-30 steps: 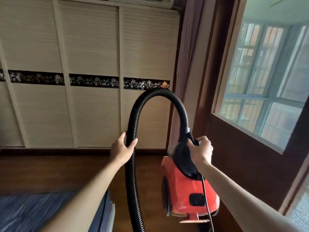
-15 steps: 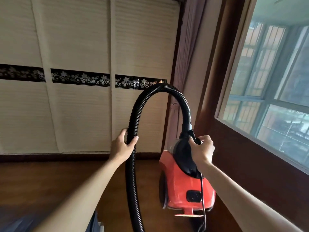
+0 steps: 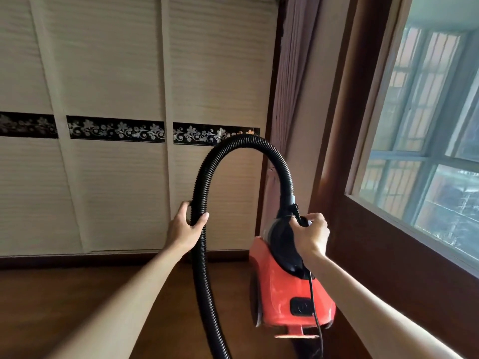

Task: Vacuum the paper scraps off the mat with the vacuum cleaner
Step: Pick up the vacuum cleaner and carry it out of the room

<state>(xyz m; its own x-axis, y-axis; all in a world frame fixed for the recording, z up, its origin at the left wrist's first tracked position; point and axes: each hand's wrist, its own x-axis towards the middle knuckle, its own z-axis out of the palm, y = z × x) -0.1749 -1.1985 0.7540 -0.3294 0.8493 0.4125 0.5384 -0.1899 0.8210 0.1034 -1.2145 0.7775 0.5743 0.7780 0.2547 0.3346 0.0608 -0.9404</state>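
**Vacuum cleaner carried by the handle, hose in the other hand**

So the red canister sits low and right of centre, right beside the dark wood wall under the window. It looks to be held up off the wooden floor. The right hand is curled tight round the black top handle, and a thin black cord dangles down past the body. The ribbed black hose arches up from the front and drops back down. The left hand is wrapped round that falling side, thumb across the front. Pale wardrobe doors fill the background.
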